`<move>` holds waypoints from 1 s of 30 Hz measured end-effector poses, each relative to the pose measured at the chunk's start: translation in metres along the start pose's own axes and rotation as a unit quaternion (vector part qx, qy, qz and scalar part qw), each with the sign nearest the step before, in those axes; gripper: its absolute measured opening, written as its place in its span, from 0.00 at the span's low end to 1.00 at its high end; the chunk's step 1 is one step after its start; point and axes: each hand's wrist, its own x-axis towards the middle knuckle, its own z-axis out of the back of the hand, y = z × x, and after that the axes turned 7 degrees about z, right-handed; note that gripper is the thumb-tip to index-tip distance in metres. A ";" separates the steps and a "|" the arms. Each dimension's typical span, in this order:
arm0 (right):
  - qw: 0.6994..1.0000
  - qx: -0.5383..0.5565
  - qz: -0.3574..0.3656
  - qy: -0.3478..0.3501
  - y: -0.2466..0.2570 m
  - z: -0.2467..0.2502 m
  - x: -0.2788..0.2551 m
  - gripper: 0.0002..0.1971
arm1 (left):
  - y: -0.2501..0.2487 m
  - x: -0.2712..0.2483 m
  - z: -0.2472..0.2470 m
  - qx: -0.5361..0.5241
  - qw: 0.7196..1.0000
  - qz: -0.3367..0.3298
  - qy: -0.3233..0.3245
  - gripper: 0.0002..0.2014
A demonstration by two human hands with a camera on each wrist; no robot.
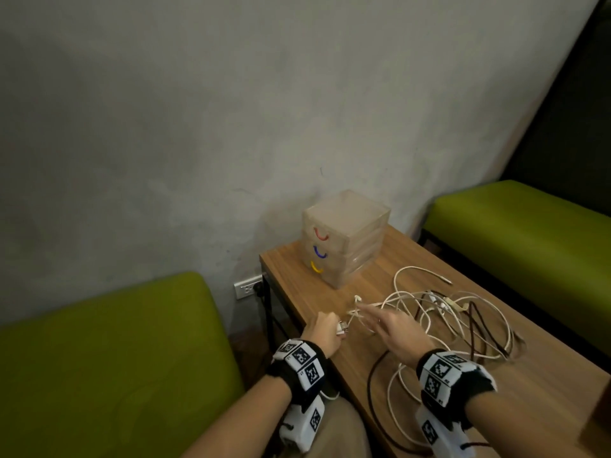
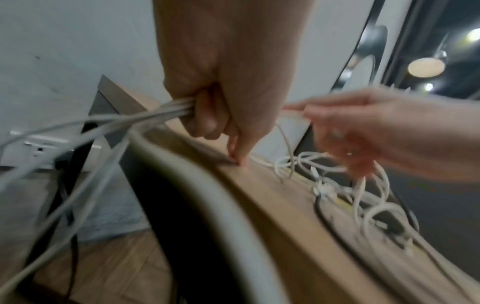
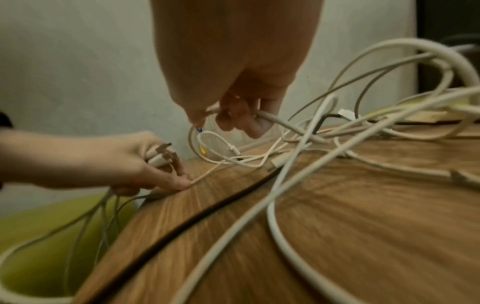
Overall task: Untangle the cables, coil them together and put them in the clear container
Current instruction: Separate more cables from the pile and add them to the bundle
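A tangle of white cables [image 1: 446, 319] with one dark brown cable [image 1: 373, 391] lies on the wooden table [image 1: 515, 401]. My left hand [image 1: 332, 327] is at the table's near left edge and grips a bundle of white cable ends [image 3: 162, 155] whose plugs stick out past the fingers; their cords [image 2: 145, 119] hang off the edge. My right hand [image 1: 370, 314] reaches over the tangle's left side, its fingers [image 3: 241, 117] curled round a white cable [image 3: 275, 120]. The clear container [image 1: 344, 239], a small drawer unit with red, blue and yellow handles, stands against the wall, drawers closed.
Green padded seats flank the table on the left [image 1: 99, 358] and at the back right [image 1: 529, 233]. A wall socket [image 1: 248, 287] with a plug in it sits beside the table's left leg. The grey wall is right behind the container.
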 end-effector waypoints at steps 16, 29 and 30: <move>0.967 0.042 -0.243 -0.063 -0.024 -0.024 0.005 0.16 | 0.065 -0.036 0.148 -0.015 0.997 0.005 0.074 0.20; 0.954 -0.012 -0.298 -0.007 -0.025 -0.004 0.008 0.15 | 0.072 -0.058 0.170 -0.126 0.992 0.007 0.008 0.20; 0.954 -0.017 -0.299 0.005 -0.026 -0.004 0.007 0.14 | 0.072 -0.058 0.170 -0.146 0.989 -0.004 0.002 0.19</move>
